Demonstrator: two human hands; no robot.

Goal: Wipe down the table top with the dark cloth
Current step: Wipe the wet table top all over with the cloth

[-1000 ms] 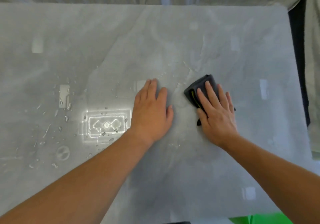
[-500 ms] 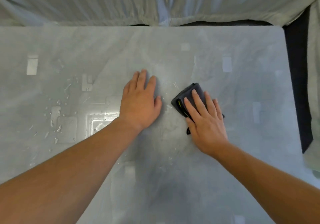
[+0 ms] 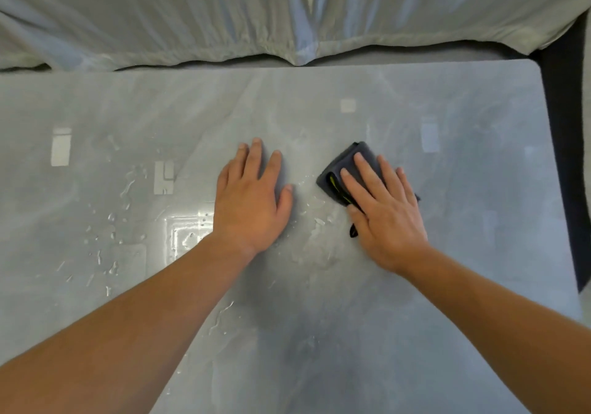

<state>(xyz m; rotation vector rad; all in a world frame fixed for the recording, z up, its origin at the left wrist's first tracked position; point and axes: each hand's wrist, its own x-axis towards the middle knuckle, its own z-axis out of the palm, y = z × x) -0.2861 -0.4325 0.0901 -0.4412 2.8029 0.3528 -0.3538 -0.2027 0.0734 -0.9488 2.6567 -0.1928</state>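
1. Desk (image 3: 447,317): grey, glossy, marbled top; fills most of the view; rounded far right corner.
2. Dark cloth (image 3: 343,170): folded, charcoal with a yellow-green edge trim; lies flat on the desk just right of centre, its far left corner showing beyond the fingers.
3. Right hand (image 3: 382,208): palm down, fingers spread flat, pressed on top of the dark cloth; no closed grasp around it.
4. Left hand (image 3: 251,200): palm down, fingers extended and slightly apart, flat on the bare desk; holds nothing; just left of the cloth, not touching it.
5. Water droplets (image 3: 112,221): scattered over the left part of the desk; a wet patch between the two hands.
6. Pale fabric sheet (image 3: 287,13): wrinkled, beyond the far desk edge.
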